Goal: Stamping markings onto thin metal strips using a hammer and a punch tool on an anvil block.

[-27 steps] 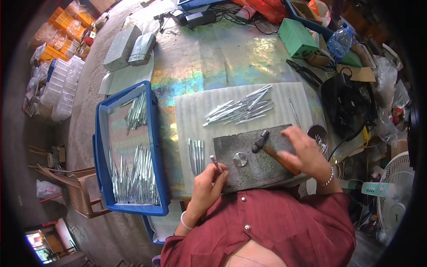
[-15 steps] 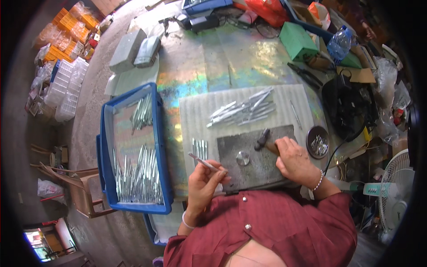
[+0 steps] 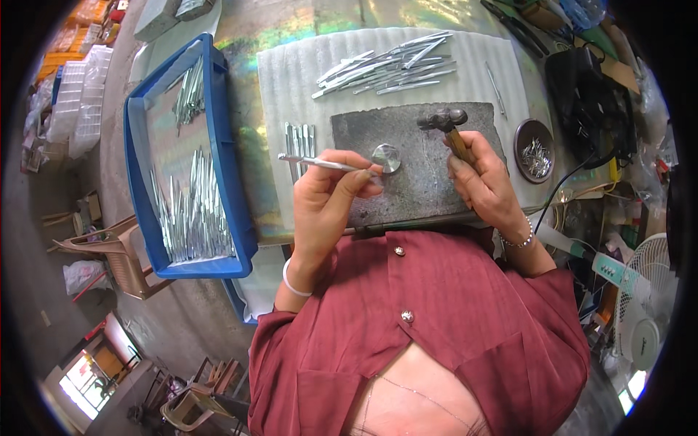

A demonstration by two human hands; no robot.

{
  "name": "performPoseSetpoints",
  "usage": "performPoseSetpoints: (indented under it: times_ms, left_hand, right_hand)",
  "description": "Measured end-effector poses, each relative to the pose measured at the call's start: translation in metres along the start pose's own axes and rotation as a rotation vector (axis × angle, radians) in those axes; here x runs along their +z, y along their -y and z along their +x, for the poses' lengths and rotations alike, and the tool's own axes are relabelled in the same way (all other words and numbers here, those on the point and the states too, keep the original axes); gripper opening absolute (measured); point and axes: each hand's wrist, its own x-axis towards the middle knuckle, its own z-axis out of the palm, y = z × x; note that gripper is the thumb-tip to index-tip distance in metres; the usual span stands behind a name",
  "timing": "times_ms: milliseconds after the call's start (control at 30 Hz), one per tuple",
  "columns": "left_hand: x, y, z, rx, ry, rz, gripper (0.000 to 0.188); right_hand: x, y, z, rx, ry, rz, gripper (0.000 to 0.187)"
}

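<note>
Between its thumb and fingers, my left hand (image 3: pixel 331 192) pinches a slim silver metal rod (image 3: pixel 317 161), its free end pointing left. Wrapped round the wooden handle of a small hammer (image 3: pixel 445 122) is my right hand (image 3: pixel 483 176), with the dark hammer head raised over a grey block (image 3: pixel 429 163). On the block, by my left fingertips, sits a small round metal disc (image 3: pixel 386 158). Several short rods (image 3: pixel 299 142) lie in a row beside the block, left of it. A loose pile of silver rods (image 3: pixel 389 67) rests on white foam beyond the block.
A blue tray (image 3: pixel 219 109) with two bunches of metal rods stands at the left. To the right are a round dark dish (image 3: pixel 535 150) of small metal pieces, a single thin rod (image 3: pixel 496 88), a black cable and a fan (image 3: pixel 647 291). White foam sheet (image 3: pixel 283 80) lies under the block.
The view has tipped down toward my body, so the table sits higher. My right hand has lifted and turned the hammer, its head now raised. My left hand still pinches the rod, now more level.
</note>
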Motion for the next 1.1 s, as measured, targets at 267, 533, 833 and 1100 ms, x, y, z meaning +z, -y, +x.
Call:
performPoseSetpoints:
  times_ms: [267,533,833,1100]
  left_hand:
    - [0.010,0.012,0.006,0.058,-0.030,0.195,0.008]
    - [0.011,0.014,0.011,0.136,-0.037,0.306,0.009]
    - [0.006,0.013,0.012,0.106,0.064,0.391,0.012]
    - [0.013,0.013,0.012,0.152,-0.016,0.384,0.008]
  right_hand:
    - [0.001,-0.003,-0.001,-0.081,-0.073,-0.091,0.022]
    - [-0.005,-0.004,0.001,-0.020,0.003,-0.131,0.029]
    - [-0.005,-0.005,0.001,-0.018,0.010,-0.126,0.030]
    - [-0.005,-0.004,0.000,-0.039,-0.003,-0.192,0.031]
